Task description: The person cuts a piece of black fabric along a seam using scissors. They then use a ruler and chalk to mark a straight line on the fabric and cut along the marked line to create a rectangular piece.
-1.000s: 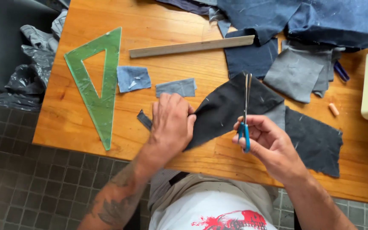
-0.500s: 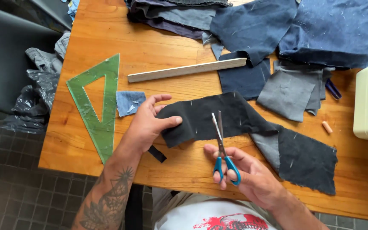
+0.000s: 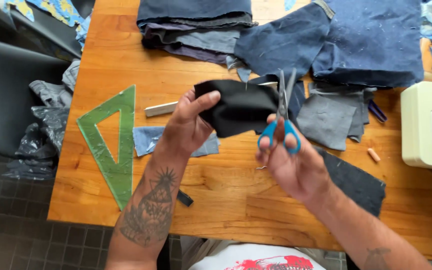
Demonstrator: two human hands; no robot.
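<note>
My left hand holds a piece of black cloth lifted above the wooden table, thumb on top of its left end. My right hand grips blue-handled scissors, fingers through the loops, blades slightly apart and pointing up at the cloth's right edge. A dark denim piece lies on the table under my right forearm. A light blue denim patch lies below my left hand.
A green transparent set square lies at the table's left. A wooden ruler shows behind my left hand. Stacked denim pieces fill the far side. A cream sewing machine stands at right. Chalk lies near it.
The black cloth lay flat on the table under my left hand; now it is lifted in the air. The scissors came up to the cloth's right edge, and the view shifted.
</note>
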